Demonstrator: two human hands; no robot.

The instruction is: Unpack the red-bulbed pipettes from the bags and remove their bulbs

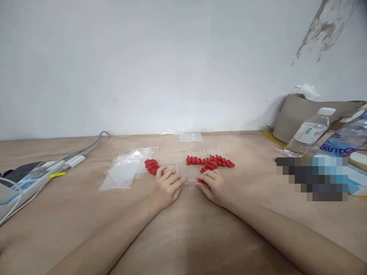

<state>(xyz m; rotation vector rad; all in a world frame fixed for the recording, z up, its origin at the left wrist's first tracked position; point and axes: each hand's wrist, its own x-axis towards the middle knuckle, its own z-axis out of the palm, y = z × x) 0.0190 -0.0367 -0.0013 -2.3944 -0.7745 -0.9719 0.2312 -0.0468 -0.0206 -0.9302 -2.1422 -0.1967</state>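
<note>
A row of glass droppers with red rubber bulbs lies on the brown table between my hands. My left hand rests on the row's left end, fingers spread flat over the tubes, beside a cluster of red bulbs. My right hand touches the row's right end with its fingers bent down onto the tubes. Behind it lies a loose pile of more red-bulbed droppers.
Small clear zip bags lie left of the droppers, one more by the wall. A grey cable and a white-blue device sit at far left. Two water bottles and a beige bag stand at right.
</note>
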